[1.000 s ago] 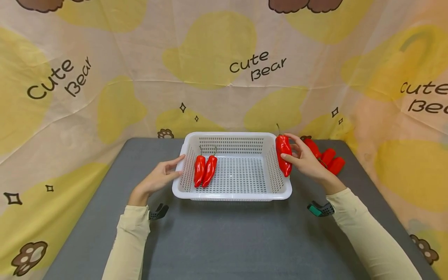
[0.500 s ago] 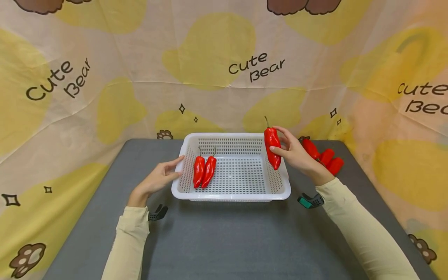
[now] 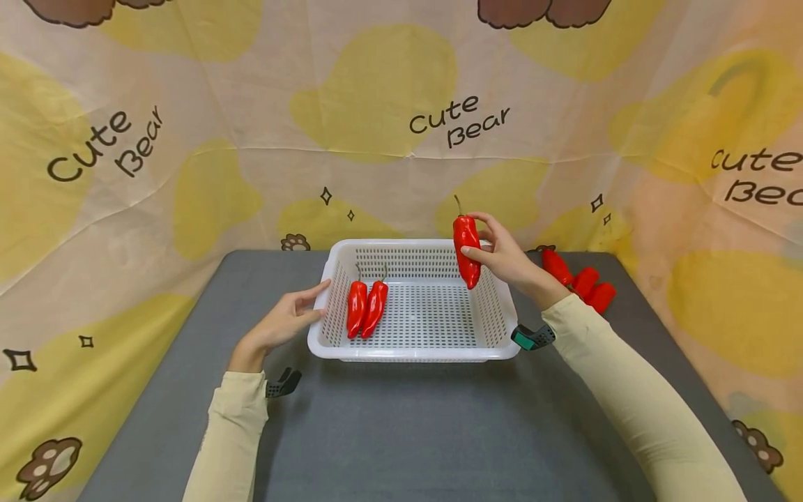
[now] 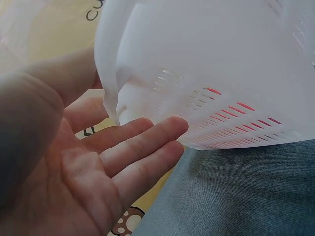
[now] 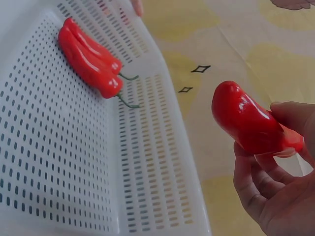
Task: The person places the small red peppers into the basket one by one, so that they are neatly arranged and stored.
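A white perforated plastic basket (image 3: 414, 353) sits on the grey table. My left hand (image 3: 285, 321) holds its left rim, with several fingers (image 4: 147, 142) along the outer wall in the left wrist view. Two glossy red chili peppers (image 3: 366, 309) lie side by side in the basket's left part, stems toward the back. My right hand (image 3: 505, 258) grips another red pepper (image 3: 467, 252) between thumb and fingers, over the basket's back right part. That pepper is nearly upright, stem up; the right wrist view shows the held pepper (image 5: 251, 120) apart from the basket wall.
Several more red peppers (image 3: 586, 282) lie in a group on the table (image 3: 401, 432) at the right, behind the right forearm. A patterned cloth (image 3: 376, 90) with bear lettering hangs at the back and sides.
My right hand has carried the pepper leftward and up, from the basket's right rim to over its back right part. The left hand and the two peppers inside stay put.
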`<state>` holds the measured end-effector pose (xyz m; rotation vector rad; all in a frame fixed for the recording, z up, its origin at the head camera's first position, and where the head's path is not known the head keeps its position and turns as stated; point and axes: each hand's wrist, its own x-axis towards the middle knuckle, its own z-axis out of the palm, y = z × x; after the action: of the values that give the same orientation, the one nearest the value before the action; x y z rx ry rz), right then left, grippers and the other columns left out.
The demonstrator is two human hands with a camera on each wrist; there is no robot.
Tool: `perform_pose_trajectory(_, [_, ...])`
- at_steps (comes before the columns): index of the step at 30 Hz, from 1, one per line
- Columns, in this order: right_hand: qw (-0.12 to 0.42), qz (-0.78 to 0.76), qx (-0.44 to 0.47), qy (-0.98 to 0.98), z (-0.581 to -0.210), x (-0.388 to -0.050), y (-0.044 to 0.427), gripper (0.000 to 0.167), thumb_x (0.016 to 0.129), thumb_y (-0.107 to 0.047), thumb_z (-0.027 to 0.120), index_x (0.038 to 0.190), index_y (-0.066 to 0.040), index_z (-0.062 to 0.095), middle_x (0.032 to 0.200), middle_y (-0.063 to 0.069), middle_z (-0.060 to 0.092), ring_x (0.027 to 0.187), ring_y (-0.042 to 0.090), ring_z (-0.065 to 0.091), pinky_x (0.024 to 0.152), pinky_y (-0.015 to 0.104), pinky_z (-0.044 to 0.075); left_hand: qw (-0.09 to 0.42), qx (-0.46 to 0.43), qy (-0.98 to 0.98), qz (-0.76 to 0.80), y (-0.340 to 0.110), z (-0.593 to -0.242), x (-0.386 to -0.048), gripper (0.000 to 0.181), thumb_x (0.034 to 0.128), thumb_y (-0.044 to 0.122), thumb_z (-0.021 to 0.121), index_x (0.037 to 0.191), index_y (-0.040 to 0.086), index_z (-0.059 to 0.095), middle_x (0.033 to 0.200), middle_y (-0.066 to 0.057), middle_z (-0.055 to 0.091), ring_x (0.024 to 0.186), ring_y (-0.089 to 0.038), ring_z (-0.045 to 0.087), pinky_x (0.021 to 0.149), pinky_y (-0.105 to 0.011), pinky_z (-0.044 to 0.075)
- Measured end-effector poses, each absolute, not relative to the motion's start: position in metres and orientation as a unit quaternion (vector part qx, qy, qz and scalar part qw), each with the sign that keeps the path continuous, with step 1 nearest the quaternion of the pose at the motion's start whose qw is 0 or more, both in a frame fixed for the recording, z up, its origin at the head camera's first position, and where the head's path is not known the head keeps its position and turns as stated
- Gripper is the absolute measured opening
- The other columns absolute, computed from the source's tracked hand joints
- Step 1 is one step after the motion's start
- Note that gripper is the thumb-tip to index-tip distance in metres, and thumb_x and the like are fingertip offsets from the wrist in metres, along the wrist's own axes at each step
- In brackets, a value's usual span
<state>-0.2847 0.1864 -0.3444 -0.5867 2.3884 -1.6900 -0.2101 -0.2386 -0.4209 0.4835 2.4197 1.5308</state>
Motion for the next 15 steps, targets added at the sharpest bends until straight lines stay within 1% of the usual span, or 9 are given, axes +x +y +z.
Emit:
perform_pose_trajectory(4, [0.076,-0.563,-0.186,0.802,-0.346,-0.291,0.180,0.069,0.100,-0.008,0.060,0.156,-0.013,0.021,0.146,0.028,0.045,0.125,0.048,0.058,0.099,0.058,0.052,0.117,0.164,0.830,0.521,-0.238,-0.421,-0.210,0.066,0.0999,0.013,0.060,0.159,0.009,0.030,0.155,-0.026,0.044,0.123,-0.041,0.063,0.094,-0.034,0.058])
perform_pose_trajectory(9, [0.075,-0.564,-0.169,0.805,-0.350,-0.302,0.170,0.068,0.100,-0.009,0.061,0.153,-0.013,0.019,0.144,0.027,0.045,0.124,0.047,0.059,0.098,0.056,0.054,0.118,0.159,0.833,0.517,-0.240,-0.422,-0.209,0.067,0.1002,0.015,0.061,0.159,0.011,0.030,0.155,-0.026,0.044,0.124,-0.040,0.062,0.096,-0.035,0.057])
perform_pose_trajectory(15, [0.082,-0.554,-0.163,0.812,-0.356,-0.309,0.161,0.067,0.100,-0.008,0.061,0.151,-0.012,0.018,0.145,0.027,0.044,0.125,0.047,0.059,0.100,0.056,0.054,0.116,0.163,0.832,0.517,-0.239,-0.425,-0.211,0.066,0.1002,0.013,0.061,0.159,0.010,0.031,0.153,-0.027,0.046,0.121,-0.041,0.064,0.095,-0.037,0.058])
